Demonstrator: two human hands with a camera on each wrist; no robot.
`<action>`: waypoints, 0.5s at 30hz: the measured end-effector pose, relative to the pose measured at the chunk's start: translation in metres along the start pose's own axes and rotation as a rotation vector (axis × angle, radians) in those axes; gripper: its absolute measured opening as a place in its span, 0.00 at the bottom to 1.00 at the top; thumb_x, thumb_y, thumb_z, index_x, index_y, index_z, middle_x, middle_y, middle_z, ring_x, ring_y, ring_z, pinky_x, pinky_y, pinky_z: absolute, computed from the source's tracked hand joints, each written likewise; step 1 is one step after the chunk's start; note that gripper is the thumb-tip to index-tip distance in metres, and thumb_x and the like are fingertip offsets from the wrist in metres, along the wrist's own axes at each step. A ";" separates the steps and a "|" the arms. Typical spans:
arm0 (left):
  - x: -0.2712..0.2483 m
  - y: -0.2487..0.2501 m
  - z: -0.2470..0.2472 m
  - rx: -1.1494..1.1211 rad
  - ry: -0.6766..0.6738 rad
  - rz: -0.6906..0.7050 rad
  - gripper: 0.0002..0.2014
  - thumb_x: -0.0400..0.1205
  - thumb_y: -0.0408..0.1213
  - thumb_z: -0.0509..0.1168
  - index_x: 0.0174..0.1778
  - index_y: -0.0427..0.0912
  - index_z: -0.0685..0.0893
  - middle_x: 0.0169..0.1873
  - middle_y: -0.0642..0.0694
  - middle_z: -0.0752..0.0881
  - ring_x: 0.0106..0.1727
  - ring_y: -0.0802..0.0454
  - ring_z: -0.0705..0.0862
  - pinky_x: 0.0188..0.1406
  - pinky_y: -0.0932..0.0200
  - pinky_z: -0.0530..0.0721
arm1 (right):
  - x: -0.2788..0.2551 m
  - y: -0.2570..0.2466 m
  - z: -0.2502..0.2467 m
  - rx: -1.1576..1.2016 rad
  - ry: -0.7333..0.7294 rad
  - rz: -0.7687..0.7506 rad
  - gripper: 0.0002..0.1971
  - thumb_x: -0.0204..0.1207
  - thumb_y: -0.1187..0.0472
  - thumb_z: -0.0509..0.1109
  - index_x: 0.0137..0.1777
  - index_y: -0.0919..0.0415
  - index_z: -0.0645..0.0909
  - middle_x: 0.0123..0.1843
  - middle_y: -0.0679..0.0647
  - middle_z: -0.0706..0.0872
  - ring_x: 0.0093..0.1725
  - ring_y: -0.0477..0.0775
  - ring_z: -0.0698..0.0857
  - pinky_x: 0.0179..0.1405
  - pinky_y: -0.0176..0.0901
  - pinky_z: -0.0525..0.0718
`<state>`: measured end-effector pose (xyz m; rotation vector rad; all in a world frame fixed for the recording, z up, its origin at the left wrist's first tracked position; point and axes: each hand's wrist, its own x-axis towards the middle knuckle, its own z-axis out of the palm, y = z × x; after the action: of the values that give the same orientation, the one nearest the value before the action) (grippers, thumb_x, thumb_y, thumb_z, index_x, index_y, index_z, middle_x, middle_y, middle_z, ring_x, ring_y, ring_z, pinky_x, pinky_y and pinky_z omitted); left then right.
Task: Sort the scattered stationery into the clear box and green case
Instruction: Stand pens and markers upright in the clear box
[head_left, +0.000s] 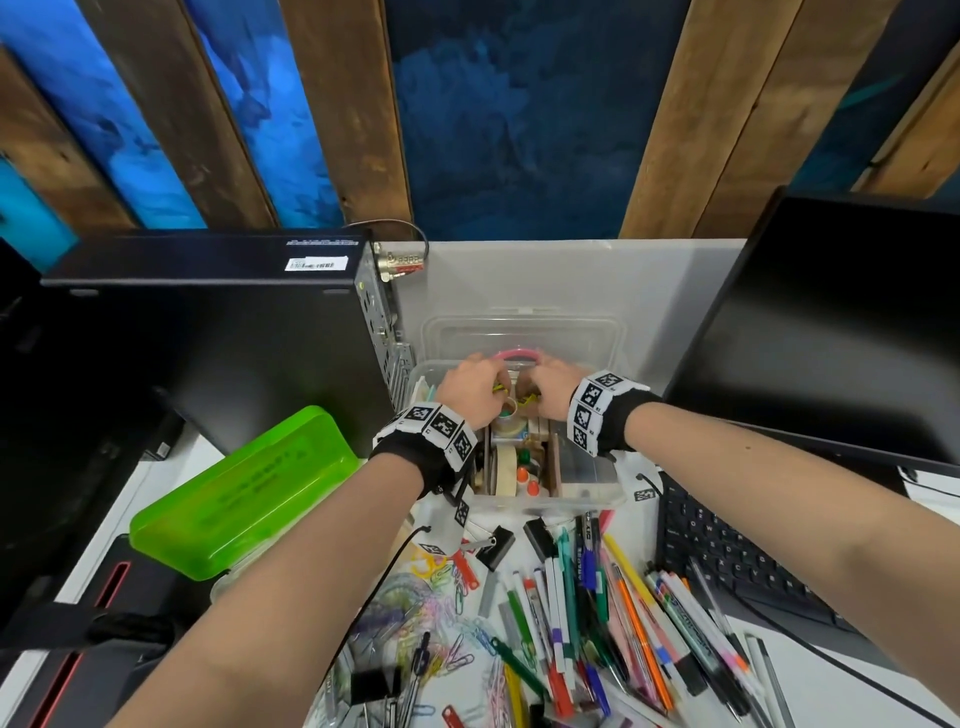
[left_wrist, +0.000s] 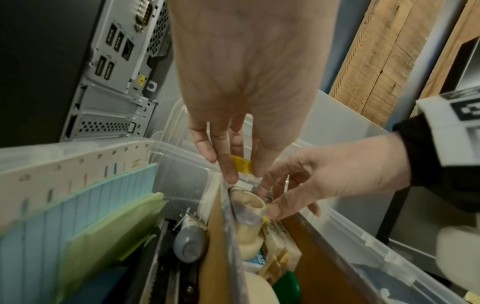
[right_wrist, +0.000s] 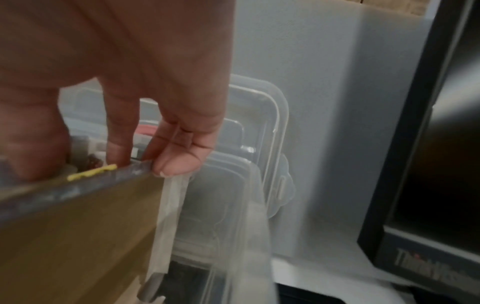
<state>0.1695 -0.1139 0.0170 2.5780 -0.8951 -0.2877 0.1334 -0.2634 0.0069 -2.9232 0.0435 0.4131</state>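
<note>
Presently, an entry for the desk as it stands:

Clear box (head_left: 597, 501): open, at 12 o'clock from the loose pile, partly filled with tape rolls, glue bottles, wooden dividers and paper pads.
Lid (head_left: 519, 332): propped upright behind the box, at its 12 o'clock edge.
Left hand (head_left: 470, 387): inside the box's far end; fingertips (left_wrist: 230, 174) pinch a small yellow item (left_wrist: 242, 165), exact kind not clear.
Right hand (head_left: 553, 389): also in the box, at 3 o'clock of the left; thumb and finger close on something small and yellowish beside a tape core (left_wrist: 250, 203). Whether it truly grips cannot be told.
Green case (head_left: 244, 493): closed, at 9 o'clock of the box, untouched.
Pens and markers (head_left: 597, 623): many, heaped at 6 o'clock of the box, unsorted.
Paper clips (head_left: 415, 613): coloured, scattered at 7 o'clock, with binder clips (head_left: 493, 545) among them.
Progress, as judged: early. Some goods are boxed; the bulk of the pile remains, and the case likely awaits the pens.
</note>
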 end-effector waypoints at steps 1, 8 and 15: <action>0.000 0.001 0.000 0.005 -0.002 0.003 0.06 0.80 0.32 0.66 0.51 0.45 0.83 0.52 0.44 0.79 0.54 0.42 0.83 0.59 0.47 0.81 | -0.001 0.000 0.001 -0.016 0.014 -0.008 0.12 0.74 0.51 0.73 0.52 0.57 0.84 0.60 0.57 0.77 0.54 0.58 0.83 0.55 0.49 0.82; 0.000 0.000 0.002 0.016 0.023 0.011 0.06 0.80 0.33 0.66 0.51 0.45 0.84 0.52 0.44 0.80 0.54 0.43 0.83 0.58 0.48 0.81 | -0.006 0.002 -0.008 -0.085 0.066 -0.058 0.08 0.75 0.65 0.67 0.49 0.53 0.85 0.56 0.53 0.81 0.54 0.56 0.82 0.50 0.44 0.78; 0.004 0.004 0.006 -0.036 0.020 0.014 0.15 0.77 0.32 0.69 0.59 0.43 0.80 0.53 0.43 0.85 0.55 0.44 0.84 0.53 0.54 0.81 | -0.011 -0.002 -0.009 -0.061 0.054 -0.015 0.08 0.75 0.68 0.66 0.49 0.55 0.81 0.57 0.54 0.81 0.52 0.57 0.83 0.53 0.52 0.84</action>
<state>0.1685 -0.1208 0.0133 2.5367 -0.8922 -0.2717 0.1256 -0.2635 0.0191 -2.9925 0.0161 0.3393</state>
